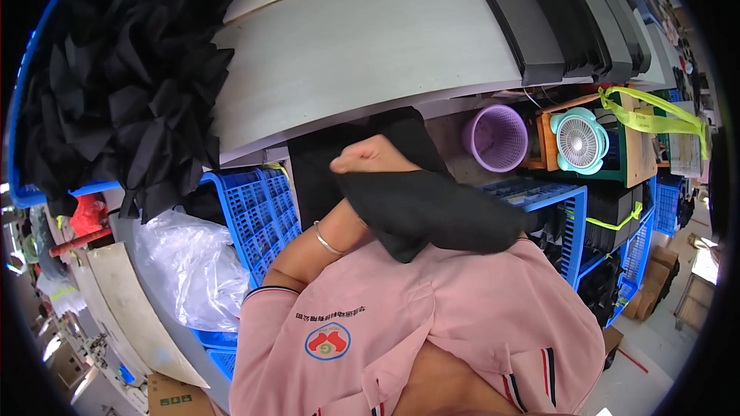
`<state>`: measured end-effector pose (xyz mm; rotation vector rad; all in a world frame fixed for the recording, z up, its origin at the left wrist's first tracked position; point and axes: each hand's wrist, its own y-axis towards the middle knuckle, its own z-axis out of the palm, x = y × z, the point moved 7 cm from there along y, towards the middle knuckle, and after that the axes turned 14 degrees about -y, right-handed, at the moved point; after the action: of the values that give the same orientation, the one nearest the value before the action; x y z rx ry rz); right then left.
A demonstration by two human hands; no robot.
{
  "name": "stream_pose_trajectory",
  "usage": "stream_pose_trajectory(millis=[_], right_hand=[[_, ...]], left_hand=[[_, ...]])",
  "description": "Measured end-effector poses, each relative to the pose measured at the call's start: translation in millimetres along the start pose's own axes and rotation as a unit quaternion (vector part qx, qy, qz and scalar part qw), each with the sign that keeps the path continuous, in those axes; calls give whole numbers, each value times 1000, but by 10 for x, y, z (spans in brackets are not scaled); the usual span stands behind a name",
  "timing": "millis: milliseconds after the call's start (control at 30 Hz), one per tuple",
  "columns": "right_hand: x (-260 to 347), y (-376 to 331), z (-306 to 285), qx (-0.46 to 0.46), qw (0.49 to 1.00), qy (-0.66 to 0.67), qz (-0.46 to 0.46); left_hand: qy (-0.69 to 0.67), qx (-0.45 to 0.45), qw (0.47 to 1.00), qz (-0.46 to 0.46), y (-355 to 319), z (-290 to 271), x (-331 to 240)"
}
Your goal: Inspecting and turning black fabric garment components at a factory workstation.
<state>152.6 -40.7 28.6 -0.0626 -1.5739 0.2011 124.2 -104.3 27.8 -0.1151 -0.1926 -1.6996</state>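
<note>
Big pile of black fabric pieces (116, 85) fills the upper left, heaped in a blue bin (31, 196) w/ only its rim showing. Next to it a grey desk (362, 54) runs across the top; a row of black folded stacks (570, 19) lies along its right end. Under the desk edge, left of the person: blue plastic crate (258, 212), then a clear plastic bag (189, 262) just beside it. To the right: blue shelf frame (574, 216) w/ dark items inside, a wooden box bound w/ yellow strap (655, 115), a purple basket (497, 137) and a small teal fan (580, 141) just beside each other.

The person's pink shirt (432, 316) takes up the lower middle. The left hand (374, 158) is raised in front of the chest, fingers closed in a pinch on the top edge of a black cloth piece (432, 212); a thin bracelet (327, 240) sits on that wrist. The cloth hangs across the chest toward the right, below the desk edge, and hides whatever is behind it. Right hand is covered by the cloth, so can't tell its grip.
</note>
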Motion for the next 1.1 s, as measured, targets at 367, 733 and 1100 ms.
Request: stream_pose_trajectory(millis=[367, 733, 1100], right_hand=[[-565, -527, -552, -230, 960, -13, 160], [226, -565, -754, -106, 993, -30, 33], [592, -326, -1341, -301, 938, 172, 11]], left_hand=[[30, -42, 992, 118, -193, -134, -572], [62, -68, 977, 190, -389, -151, -853], [103, -86, 951, 279, -248, -217, -709]])
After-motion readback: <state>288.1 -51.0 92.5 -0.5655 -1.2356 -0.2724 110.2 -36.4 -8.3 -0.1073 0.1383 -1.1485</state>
